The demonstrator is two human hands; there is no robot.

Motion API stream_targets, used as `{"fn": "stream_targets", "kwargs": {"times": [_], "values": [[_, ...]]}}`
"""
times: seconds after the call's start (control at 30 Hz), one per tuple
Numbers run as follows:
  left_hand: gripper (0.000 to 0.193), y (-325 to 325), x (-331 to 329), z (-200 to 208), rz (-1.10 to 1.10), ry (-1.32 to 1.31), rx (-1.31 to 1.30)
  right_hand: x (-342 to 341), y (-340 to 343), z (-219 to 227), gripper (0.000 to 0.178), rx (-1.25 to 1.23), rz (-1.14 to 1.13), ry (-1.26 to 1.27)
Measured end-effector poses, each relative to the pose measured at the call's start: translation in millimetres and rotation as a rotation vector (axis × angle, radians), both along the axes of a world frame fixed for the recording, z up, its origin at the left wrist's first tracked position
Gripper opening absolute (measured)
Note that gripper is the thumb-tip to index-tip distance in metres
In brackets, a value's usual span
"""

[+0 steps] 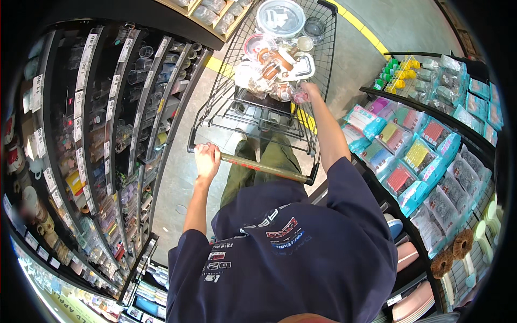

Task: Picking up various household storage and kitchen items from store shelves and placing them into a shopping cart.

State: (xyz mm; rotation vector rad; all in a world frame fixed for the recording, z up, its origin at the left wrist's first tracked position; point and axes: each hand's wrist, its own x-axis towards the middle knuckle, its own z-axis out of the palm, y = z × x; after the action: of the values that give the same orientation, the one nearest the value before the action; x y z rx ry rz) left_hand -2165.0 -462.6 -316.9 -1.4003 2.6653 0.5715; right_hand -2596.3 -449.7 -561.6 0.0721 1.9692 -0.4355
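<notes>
My left hand [207, 160] is wrapped round the left end of the shopping cart handle [264, 168]. Reaching forward over the cart [218, 81], my right hand [308, 92] has its fingers closed on a small, clear, shiny item [300, 98] at the near right of the load. What kind of item it is cannot be made out. Beside it lies a heap of clear-wrapped brown and white goods [273, 67]. A round clear container with a blue rim [280, 19] sits at the far end, with dark round containers [314, 27] to its right.
Tall shelves of glassware and small goods [113, 107] line the left. At right, racks hold blue packs of cleaning pads [417, 153], grey scourer packs [449, 196] and brown-headed brushes [463, 245]. A yellow line [363, 29] crosses the grey floor. A wooden bin [215, 19] stands ahead left.
</notes>
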Motion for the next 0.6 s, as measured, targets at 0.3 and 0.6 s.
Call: {"fn": "stream_targets", "kwargs": {"times": [0.3,0.6], "values": [[0.012,1.4,2.4,-1.2,-0.003,0.070,-0.065,-3.7,-9.5,-7.2,0.026,0.104,0.288,0.251],[0.007,-3.3,-6.7,0.6,0.012,0.109,0.003,-20.3,3.6,-68.9,0.036,0.133,0.438,0.469]]}}
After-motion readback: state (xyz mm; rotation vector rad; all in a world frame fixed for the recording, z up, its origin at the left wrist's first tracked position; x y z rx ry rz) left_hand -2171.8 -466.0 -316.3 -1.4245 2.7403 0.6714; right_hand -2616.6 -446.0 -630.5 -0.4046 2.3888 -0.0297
